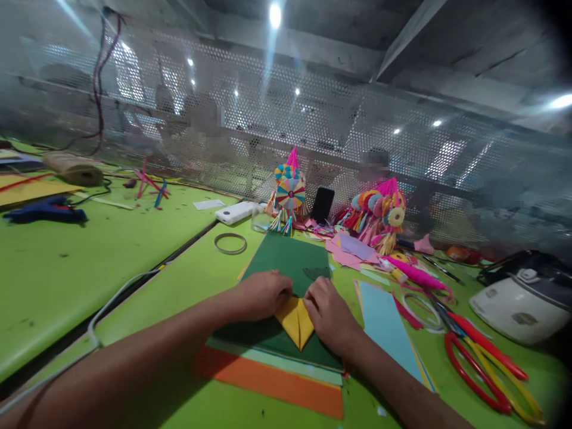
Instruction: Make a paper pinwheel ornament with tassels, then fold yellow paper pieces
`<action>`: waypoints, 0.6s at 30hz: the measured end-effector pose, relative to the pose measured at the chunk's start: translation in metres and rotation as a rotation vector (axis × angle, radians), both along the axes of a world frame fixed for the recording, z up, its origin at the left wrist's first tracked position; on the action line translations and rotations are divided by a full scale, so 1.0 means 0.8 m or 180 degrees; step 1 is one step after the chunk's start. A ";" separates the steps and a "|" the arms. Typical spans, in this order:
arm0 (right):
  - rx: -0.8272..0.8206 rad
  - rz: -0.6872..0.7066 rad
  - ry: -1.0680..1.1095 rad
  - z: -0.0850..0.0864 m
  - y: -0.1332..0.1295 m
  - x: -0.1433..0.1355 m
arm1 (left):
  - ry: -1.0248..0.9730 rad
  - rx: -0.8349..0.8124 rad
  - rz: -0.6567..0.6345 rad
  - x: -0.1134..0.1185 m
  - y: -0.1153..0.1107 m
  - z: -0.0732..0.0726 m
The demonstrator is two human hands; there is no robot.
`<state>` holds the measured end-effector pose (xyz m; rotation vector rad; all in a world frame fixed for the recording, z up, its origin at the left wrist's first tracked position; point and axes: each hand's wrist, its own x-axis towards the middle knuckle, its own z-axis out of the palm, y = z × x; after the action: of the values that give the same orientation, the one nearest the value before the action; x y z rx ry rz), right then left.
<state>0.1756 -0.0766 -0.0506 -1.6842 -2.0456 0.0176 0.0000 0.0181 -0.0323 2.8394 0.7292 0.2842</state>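
Note:
A small piece of folded yellow paper [295, 325], its lower end tapering to a point, lies on a dark green sheet [286, 253]. My left hand [263, 294] has its fingers curled onto the paper's upper left edge. On the upper right edge, my right hand [329, 313] presses with bent fingers, thumb close to the paper. Under the green sheet, a pale green strip and an orange sheet [277, 381] stick out toward me. The fingertips of both hands partly cover the yellow paper's top.
Scissors with red and yellow handles [480, 369] lie at right beside light blue paper [386, 322] and a tape ring [422, 311]. Colourful paper ornaments [291, 193] and a phone [322, 205] stand at the back. A blue glue gun [47, 211] lies far left; a white cable [111, 301] crosses the table.

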 end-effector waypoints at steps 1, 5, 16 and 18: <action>0.0005 -0.0012 -0.0032 -0.001 0.000 -0.001 | -0.0024 0.0032 0.0009 -0.001 -0.001 0.000; 0.0041 -0.0048 -0.0181 -0.002 0.001 -0.003 | -0.0114 0.0062 -0.0023 -0.004 -0.001 -0.001; 0.0000 0.0048 -0.0327 -0.003 0.004 0.000 | -0.0243 0.0332 -0.0196 -0.005 -0.004 -0.004; 0.0028 0.0007 -0.0303 -0.005 0.003 0.001 | -0.0235 0.0436 -0.0269 -0.005 -0.006 -0.004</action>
<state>0.1761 -0.0741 -0.0545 -1.7072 -2.1135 -0.0721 -0.0036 0.0133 -0.0352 2.9604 0.5948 0.4388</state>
